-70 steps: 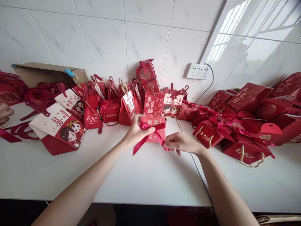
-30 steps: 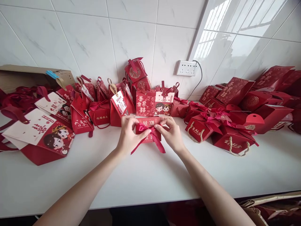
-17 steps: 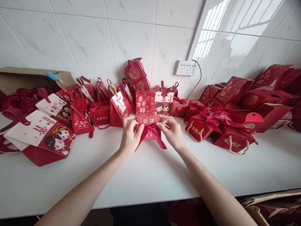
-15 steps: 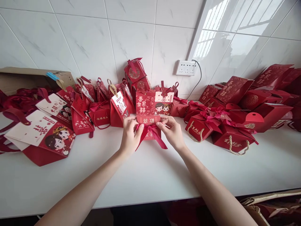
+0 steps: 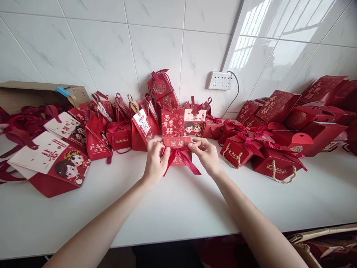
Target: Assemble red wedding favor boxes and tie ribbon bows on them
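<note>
Between my hands, near the middle of the white table, stands a small red gift box with gold lettering. A dark red ribbon is tied in a bow across its front, its tails hanging down both sides. My left hand pinches the box and ribbon at the left side, thumb in front. On the right, my right hand pinches the other side with thumb and fingertips. Just behind stand a larger red box with gold writing and a red and white box with cartoon figures.
Several red and white gift boxes stand at the left, before a cardboard box of dark red ribbons. To the right are ribboned boxes with rope handles and stacked red boxes. A power strip is on the tiled wall.
Both hands keep their grip, and the ribbon tails have shifted slightly to the right. At the far left edge, part of another hand has come into view.
</note>
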`<state>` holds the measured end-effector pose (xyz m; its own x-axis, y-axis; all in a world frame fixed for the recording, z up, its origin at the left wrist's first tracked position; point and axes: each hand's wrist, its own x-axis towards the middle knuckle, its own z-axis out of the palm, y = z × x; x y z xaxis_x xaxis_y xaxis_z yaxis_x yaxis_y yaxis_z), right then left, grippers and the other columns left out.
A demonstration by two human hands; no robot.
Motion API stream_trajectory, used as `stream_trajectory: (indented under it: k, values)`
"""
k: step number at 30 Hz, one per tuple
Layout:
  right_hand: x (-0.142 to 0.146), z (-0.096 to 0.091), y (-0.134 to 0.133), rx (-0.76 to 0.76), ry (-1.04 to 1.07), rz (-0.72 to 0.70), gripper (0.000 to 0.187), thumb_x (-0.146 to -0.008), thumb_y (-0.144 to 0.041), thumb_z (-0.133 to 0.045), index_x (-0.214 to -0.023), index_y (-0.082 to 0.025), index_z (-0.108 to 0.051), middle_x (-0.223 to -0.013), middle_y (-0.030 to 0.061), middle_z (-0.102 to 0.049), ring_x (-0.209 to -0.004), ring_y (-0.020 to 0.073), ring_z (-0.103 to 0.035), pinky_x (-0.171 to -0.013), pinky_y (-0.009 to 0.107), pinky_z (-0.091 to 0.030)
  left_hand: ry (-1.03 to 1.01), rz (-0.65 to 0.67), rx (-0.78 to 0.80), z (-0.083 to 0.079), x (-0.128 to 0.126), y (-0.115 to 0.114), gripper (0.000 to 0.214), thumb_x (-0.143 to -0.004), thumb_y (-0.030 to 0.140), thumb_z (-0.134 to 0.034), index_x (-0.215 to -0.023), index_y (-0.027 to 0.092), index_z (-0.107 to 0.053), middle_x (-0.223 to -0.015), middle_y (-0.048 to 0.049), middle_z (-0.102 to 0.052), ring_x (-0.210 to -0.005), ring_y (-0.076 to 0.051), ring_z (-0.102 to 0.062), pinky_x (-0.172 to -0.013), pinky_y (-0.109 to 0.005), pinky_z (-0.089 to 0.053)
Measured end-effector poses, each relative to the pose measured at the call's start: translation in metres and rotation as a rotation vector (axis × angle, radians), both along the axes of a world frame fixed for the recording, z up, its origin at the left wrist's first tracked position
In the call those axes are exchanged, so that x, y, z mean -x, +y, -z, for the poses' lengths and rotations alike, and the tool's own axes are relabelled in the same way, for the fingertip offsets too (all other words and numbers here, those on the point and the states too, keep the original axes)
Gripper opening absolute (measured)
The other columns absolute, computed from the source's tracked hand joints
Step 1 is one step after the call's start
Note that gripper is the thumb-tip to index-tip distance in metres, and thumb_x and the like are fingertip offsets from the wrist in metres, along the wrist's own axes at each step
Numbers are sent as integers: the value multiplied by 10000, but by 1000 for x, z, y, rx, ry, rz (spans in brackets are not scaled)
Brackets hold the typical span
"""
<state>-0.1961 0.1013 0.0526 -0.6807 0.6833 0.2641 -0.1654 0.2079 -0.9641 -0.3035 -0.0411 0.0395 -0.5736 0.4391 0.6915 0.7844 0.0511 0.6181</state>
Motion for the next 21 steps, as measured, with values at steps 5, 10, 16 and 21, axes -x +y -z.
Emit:
stream_trajectory:
  k: [5,10,16,21]
  values:
    - [4,4,2,33,10,5,472,-587,-598,-738,-565,-174,-530,-1018,73,-550,-924,218,-591,-826,359,-481,-19,-9,1,-1,1,1,133,-868,242,-487,-750,212,-433,-1075,-87,-470,-977,-193,-538,-782,-309,-487]
    - [-3,1,-6,-232,79,105,319,-769,-500,-632,-764,-192,-549,-965,74,-578,-937,211,-588,-852,396,-490,-135,-3,-3,-3,-1,1,133,-867,255,-493,-748,207,-457,-1027,-74,-506,-971,-189,-544,-745,-294,-484]
    - [-19,-3,-43,-1006,197,163,181,-863,-296,-484,-741,-187,-562,-712,55,-576,-689,172,-578,-623,297,-463,-203,14,-59,-6,-5,2,120,-855,258,-513,-750,205,-488,-990,-54,-555,-979,-184,-555,-803,-301,-485]
    - [-12,-1,-59,-846,-500,-115,467,-910,-437,-435,-532,-182,-537,-490,27,-566,-443,127,-507,-504,258,-365,-323,50,-55,-7,-9,3,143,-819,275,-541,-707,192,-509,-964,-51,-525,-879,-171,-572,-701,-277,-512]
